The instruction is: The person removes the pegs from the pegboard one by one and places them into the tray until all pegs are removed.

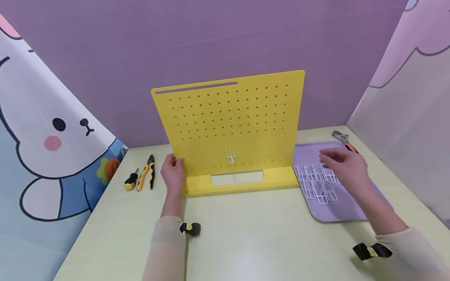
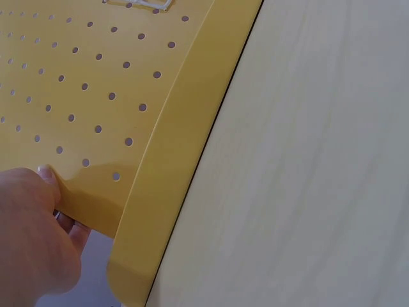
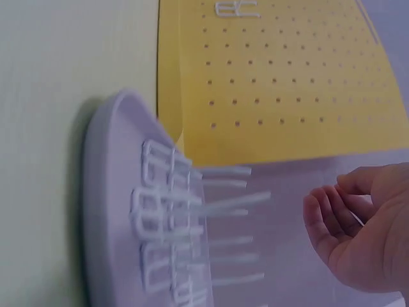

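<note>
A yellow pegboard [image 1: 225, 125] stands upright on its base, with one white wire hook [image 1: 231, 156] on its lower middle. My left hand [image 1: 173, 171] grips the board's left edge near the bottom; in the left wrist view the thumb [image 2: 50, 182] lies on the front face and fingers show behind the edge. Over the purple tray [image 1: 344, 212] hovers my right hand [image 1: 346, 168], fingers loosely bent and nothing seen between them. Several white wire hooks [image 1: 320, 191] lie in the tray below and left of that hand, prongs pointing up in the right wrist view [image 3: 172, 224].
Left of the board lie a screwdriver [image 1: 131, 181] and yellow-black pliers [image 1: 143, 176]. An adjustable wrench [image 1: 344, 140] with an orange handle rests behind the tray at the far right. A purple wall [image 1: 225, 43] rises behind the table [image 1: 246, 234].
</note>
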{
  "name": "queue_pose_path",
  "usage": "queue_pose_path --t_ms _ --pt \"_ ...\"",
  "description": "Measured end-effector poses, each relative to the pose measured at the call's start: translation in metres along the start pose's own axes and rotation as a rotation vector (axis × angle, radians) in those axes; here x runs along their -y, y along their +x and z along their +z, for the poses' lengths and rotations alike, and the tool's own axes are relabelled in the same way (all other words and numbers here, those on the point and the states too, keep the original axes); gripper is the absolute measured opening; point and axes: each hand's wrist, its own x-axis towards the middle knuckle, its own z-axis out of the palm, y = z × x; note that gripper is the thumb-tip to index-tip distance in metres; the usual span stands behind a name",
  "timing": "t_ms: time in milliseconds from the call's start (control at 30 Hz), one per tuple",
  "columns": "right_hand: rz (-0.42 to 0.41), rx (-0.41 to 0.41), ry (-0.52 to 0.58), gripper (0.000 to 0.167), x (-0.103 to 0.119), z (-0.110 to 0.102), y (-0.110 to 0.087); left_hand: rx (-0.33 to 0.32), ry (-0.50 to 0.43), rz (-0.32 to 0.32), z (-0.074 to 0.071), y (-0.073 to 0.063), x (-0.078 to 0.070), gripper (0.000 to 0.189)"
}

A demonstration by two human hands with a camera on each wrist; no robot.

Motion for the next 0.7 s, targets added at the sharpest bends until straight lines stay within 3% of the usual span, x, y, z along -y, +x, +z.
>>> queue_pose_path --t_ms 333,700 --pt "-0.046 0.064 0.062 0.031 0.030 0.041 0.011 0.002 -0.008 -0.013 -0.002 0.002 0.000 0.019" --pt "-0.036 0.142 0.222 0.030 0.046 0.078 0.024 0.004 -0.010 -0.007 -0.001 0.001 -0.001 0.019"
